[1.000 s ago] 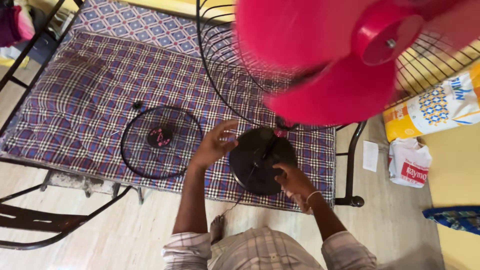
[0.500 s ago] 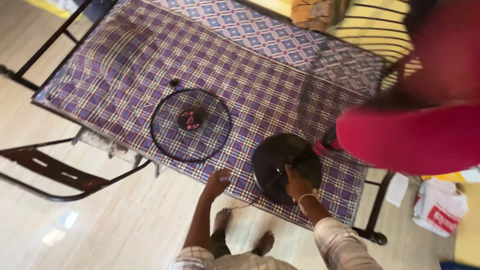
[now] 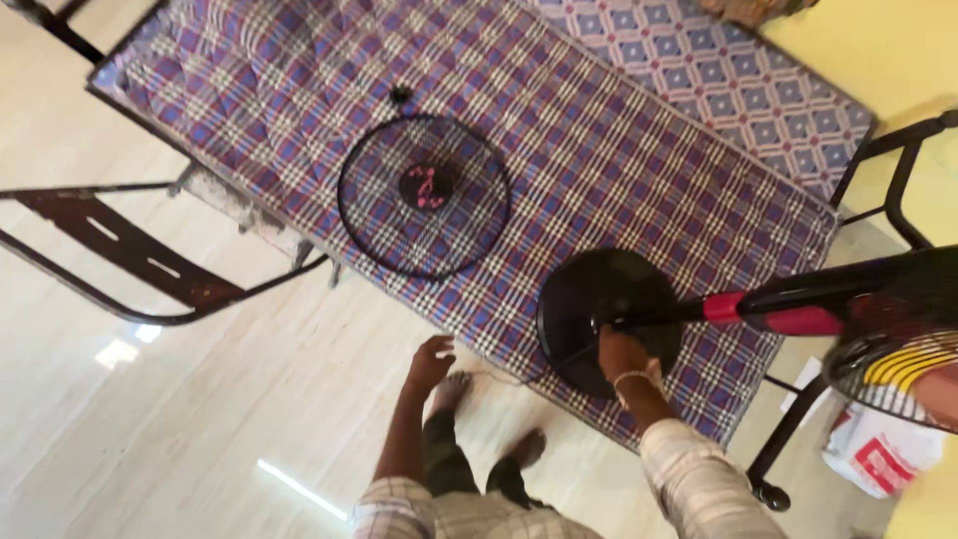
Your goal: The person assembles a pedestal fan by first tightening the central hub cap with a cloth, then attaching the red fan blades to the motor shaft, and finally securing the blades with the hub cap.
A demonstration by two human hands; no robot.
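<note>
Right hand (image 3: 621,356) grips fan pole (image 3: 679,311) (base (image 3: 589,299) on mattress (image 3: 599,150)).

The pedestal fan (image 3: 699,311) stands on the checked mattress, its round black base (image 3: 589,299) flat on the cloth. The right hand (image 3: 621,356) grips the black pole just above that base. From the grip the pole runs away to the right, turning red, up to the wire cage at the frame's edge.
</note>
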